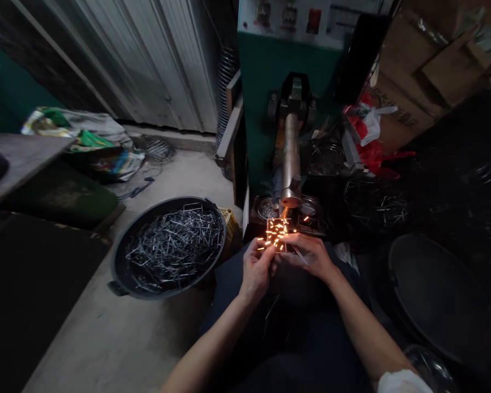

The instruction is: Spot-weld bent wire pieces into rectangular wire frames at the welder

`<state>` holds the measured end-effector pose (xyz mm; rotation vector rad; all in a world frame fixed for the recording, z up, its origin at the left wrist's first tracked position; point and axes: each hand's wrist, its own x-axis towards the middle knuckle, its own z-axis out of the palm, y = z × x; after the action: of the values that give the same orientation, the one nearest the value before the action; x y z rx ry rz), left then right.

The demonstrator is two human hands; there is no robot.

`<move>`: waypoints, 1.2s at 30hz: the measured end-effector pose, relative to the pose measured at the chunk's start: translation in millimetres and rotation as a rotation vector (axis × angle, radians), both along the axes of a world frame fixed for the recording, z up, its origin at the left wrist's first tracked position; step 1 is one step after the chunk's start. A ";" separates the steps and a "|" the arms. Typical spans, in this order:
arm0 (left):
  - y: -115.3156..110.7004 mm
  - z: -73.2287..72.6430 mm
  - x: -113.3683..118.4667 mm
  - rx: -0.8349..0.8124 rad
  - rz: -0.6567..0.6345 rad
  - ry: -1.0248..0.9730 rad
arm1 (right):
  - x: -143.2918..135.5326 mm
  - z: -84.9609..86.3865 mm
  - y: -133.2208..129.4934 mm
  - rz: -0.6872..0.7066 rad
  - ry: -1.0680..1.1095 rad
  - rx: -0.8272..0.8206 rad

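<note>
**Sparks flying at the fingertips under the welding arm**

A small square frame of thin metal wire (277, 234) is sitting right between both hands, held up at the fingertips. It is just under the copper-coloured round tip (289, 201) of the long grey metal arm (290, 150) on the green welding machine (270, 93). Orange sparks are spraying out over the frame & a bit to the left hand's side.

The sparks are glowing so bright that the frame's shape is hard to see, esp. its lower edge. The fingertips are partly lost in the glow too. The lap below the hands is very dark. A few loose wire bits seem to be lying there, but it's too dim to be sure. The right side of the view is nearly black, w/ only a big dark round tub (433, 295) showing. The right forearm is getting cut off at the bottom edge.

The left hand (256, 270) is curling its fingers & pinching the frame's left side. The right hand (311, 256) is pinching the frame's right side, fingers closed around thin wire.

To the left, on the grey concrete floor (118, 338), a round black basin full of bent silver wire pieces (169, 248) is sitting well apart from the hands.
</note>
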<state>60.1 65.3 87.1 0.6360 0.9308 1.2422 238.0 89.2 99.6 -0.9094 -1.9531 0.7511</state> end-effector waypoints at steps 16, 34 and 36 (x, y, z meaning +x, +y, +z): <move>70.2 14.8 7.1 -0.006 0.045 -0.039 | 2.6 0.6 41.3 -0.267 0.156 -0.195; 90.2 17.4 2.0 0.007 0.052 0.071 | 4.7 0.8 52.7 -0.323 0.181 -0.194; 84.2 18.6 -3.0 -0.021 0.081 0.041 | 13.8 0.4 39.4 -0.325 0.200 -0.229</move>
<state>57.1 149.5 105.7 0.6136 1.0109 1.2940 251.8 128.6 100.0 -1.2057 -1.5179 0.8475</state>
